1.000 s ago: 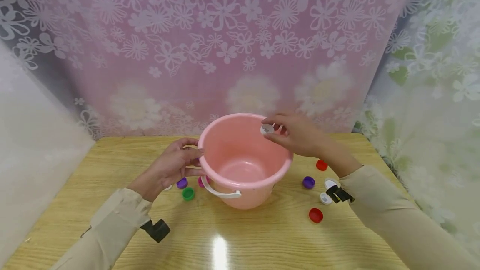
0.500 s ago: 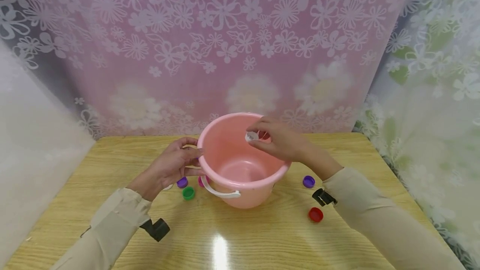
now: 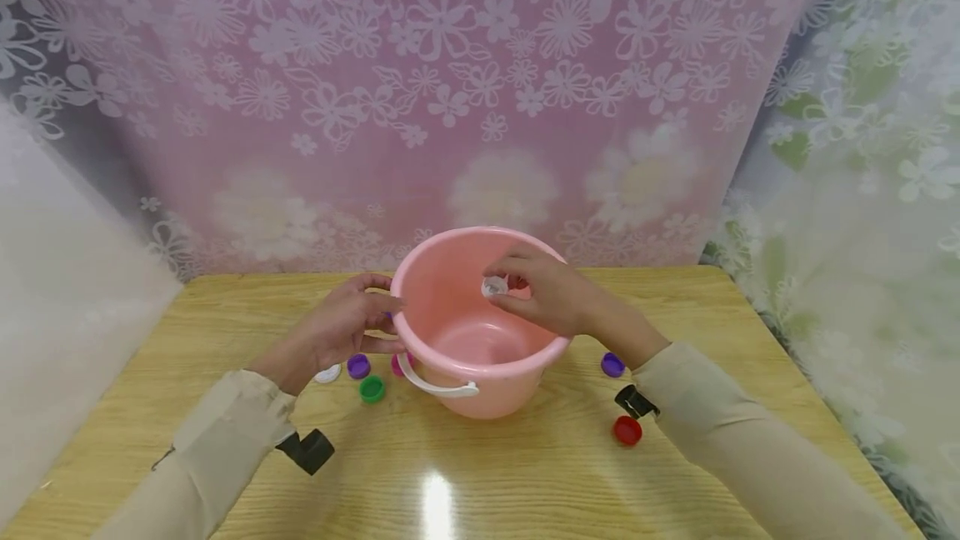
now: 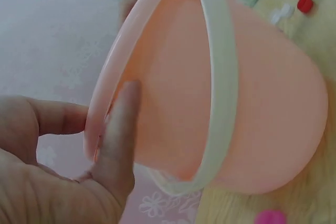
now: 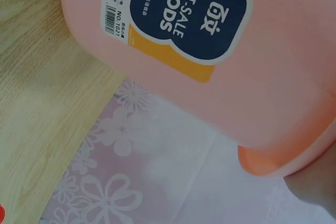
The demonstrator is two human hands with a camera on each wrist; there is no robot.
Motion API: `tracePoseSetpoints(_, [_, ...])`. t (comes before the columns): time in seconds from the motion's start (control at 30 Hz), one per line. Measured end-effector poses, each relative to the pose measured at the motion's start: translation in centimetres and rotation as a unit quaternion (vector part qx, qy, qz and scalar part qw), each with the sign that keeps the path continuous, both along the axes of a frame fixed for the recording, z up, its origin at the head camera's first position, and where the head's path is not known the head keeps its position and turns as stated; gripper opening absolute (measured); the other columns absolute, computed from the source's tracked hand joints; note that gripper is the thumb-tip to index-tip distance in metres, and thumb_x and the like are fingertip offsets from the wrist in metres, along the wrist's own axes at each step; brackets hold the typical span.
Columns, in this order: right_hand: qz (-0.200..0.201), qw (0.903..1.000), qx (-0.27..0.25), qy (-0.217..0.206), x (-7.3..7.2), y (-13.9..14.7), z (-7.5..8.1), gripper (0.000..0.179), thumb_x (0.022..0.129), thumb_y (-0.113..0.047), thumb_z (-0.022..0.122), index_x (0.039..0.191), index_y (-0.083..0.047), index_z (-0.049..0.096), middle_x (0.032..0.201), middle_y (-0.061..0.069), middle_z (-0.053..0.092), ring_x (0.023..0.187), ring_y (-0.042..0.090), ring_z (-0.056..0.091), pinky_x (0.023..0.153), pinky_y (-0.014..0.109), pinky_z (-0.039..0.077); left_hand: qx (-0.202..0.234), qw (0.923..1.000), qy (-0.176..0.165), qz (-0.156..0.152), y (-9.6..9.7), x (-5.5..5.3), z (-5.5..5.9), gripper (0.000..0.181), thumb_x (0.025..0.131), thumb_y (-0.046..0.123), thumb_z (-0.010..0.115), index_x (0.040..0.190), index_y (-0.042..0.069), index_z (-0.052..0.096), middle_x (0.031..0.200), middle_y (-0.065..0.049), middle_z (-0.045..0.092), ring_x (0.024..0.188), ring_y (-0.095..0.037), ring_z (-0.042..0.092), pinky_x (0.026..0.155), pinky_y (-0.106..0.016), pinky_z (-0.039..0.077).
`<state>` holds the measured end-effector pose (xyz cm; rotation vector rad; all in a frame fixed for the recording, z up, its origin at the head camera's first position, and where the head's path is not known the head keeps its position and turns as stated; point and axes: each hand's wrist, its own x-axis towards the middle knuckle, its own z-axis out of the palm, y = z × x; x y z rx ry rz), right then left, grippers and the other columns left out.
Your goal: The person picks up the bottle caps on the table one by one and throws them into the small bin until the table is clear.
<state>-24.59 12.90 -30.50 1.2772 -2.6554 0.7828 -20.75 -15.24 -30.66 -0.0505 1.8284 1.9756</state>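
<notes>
A pink plastic bucket point(image 3: 480, 394) with a white handle point(image 3: 442, 390) stands upright on the wooden table. My left hand point(image 3: 341, 323) grips its rim from the left; the left wrist view shows the thumb and fingers point(image 4: 60, 116) on either side of that rim. Over the bucket's mouth, my right hand point(image 3: 555, 294) pinches a white bottle cap point(image 3: 494, 287) between thumb and fingertips. The bucket's visible floor holds nothing. In the right wrist view, only a bit of the right hand point(image 5: 315, 184) shows beyond the rim, and a label point(image 5: 184, 17) faces the camera.
Left of the bucket lie a green cap point(image 3: 372, 390), a purple cap point(image 3: 358, 367), a white cap point(image 3: 327, 374) and a pink cap point(image 3: 402, 364). On the right are another purple cap point(image 3: 612, 365) and a red cap point(image 3: 627, 431). Floral curtains hang behind the table point(image 3: 360, 473).
My right hand has moved left and down from the bucket's right rim to over its mouth, still pinching the white cap. The left hand keeps its grip on the rim.
</notes>
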Motion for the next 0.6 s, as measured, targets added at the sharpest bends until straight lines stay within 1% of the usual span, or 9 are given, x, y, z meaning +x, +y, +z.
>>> tracePoseSetpoints(0.07, [-0.001, 0.9999, 0.009, -0.006, 0.0, 0.0, 0.0, 0.027, 0.092, -0.021, 0.066, 0.116, -0.008, 0.064, 0.108, 0.003, 0.056, 0.089, 0.022, 0.055, 0.075, 0.034, 0.05, -0.031, 0.9995, -0.001, -0.005, 0.0, -0.6, 0.3, 0.055, 0.092, 0.006, 0.057, 0.138, 0.003, 0.026, 0.09, -0.015, 0.058, 0.07, -0.018, 0.062, 0.071, -0.04, 0.058])
tracePoseSetpoints(0.13, [0.0, 0.9997, 0.02, -0.011, 0.0, -0.1, 0.0, 0.028, 0.092, -0.02, 0.067, 0.117, -0.008, 0.064, 0.109, 0.003, 0.056, 0.09, 0.021, 0.056, 0.076, 0.034, 0.05, -0.053, 0.9985, 0.001, -0.01, -0.1, -1.4, 0.6, 0.058, 0.091, 0.007, 0.058, 0.139, 0.004, 0.027, 0.097, -0.016, 0.058, 0.072, -0.019, 0.063, 0.073, -0.042, 0.058])
tracePoseSetpoints(0.27, [0.006, 0.999, 0.041, -0.014, 0.0, -0.4, 0.1, 0.031, 0.091, -0.018, 0.067, 0.119, -0.006, 0.063, 0.113, 0.004, 0.058, 0.091, 0.018, 0.055, 0.078, 0.032, 0.049, -0.088, 0.9958, 0.012, -0.023, -0.4, -3.1, 0.8, 0.052, 0.093, 0.013, 0.059, 0.138, 0.003, 0.035, 0.108, -0.016, 0.058, 0.079, -0.02, 0.065, 0.075, -0.042, 0.057])
tracePoseSetpoints(0.33, [0.008, 0.9986, 0.051, -0.014, 0.0, -0.4, 0.1, 0.032, 0.091, -0.019, 0.067, 0.12, -0.005, 0.063, 0.114, 0.004, 0.058, 0.091, 0.017, 0.054, 0.078, 0.03, 0.048, -0.102, 0.9942, 0.019, -0.026, -0.6, -3.8, 0.8, 0.049, 0.094, 0.016, 0.06, 0.136, 0.003, 0.039, 0.109, -0.015, 0.058, 0.08, -0.021, 0.066, 0.073, -0.041, 0.058])
tracePoseSetpoints(0.4, [0.012, 0.9983, 0.054, -0.015, 0.1, -0.4, 0.2, 0.032, 0.091, -0.018, 0.067, 0.12, -0.005, 0.063, 0.113, 0.005, 0.058, 0.09, 0.018, 0.055, 0.078, 0.03, 0.048, -0.111, 0.993, 0.024, -0.032, -0.7, -4.5, 0.8, 0.048, 0.094, 0.018, 0.06, 0.136, 0.004, 0.041, 0.107, -0.013, 0.059, 0.08, -0.02, 0.066, 0.072, -0.039, 0.058])
tracePoseSetpoints(0.5, [0.019, 0.9978, 0.063, -0.013, 0.1, -0.4, 0.3, 0.031, 0.091, -0.019, 0.067, 0.12, -0.006, 0.064, 0.113, 0.005, 0.058, 0.094, 0.018, 0.055, 0.08, 0.03, 0.049, -0.113, 0.9919, 0.033, -0.047, -0.7, -5.1, 0.9, 0.051, 0.094, 0.016, 0.059, 0.14, 0.004, 0.04, 0.107, -0.013, 0.059, 0.081, -0.02, 0.065, 0.072, -0.039, 0.058])
tracePoseSetpoints(0.6, [0.023, 0.9971, 0.071, -0.015, 0.1, -0.2, 0.3, 0.031, 0.092, -0.021, 0.066, 0.12, -0.008, 0.064, 0.115, 0.004, 0.057, 0.097, 0.017, 0.056, 0.082, 0.03, 0.049, -0.118, 0.9895, 0.04, -0.073, -0.6, -5.2, 1.4, 0.053, 0.094, 0.01, 0.056, 0.142, 0.001, 0.035, 0.108, -0.015, 0.056, 0.082, -0.021, 0.063, 0.072, -0.039, 0.058])
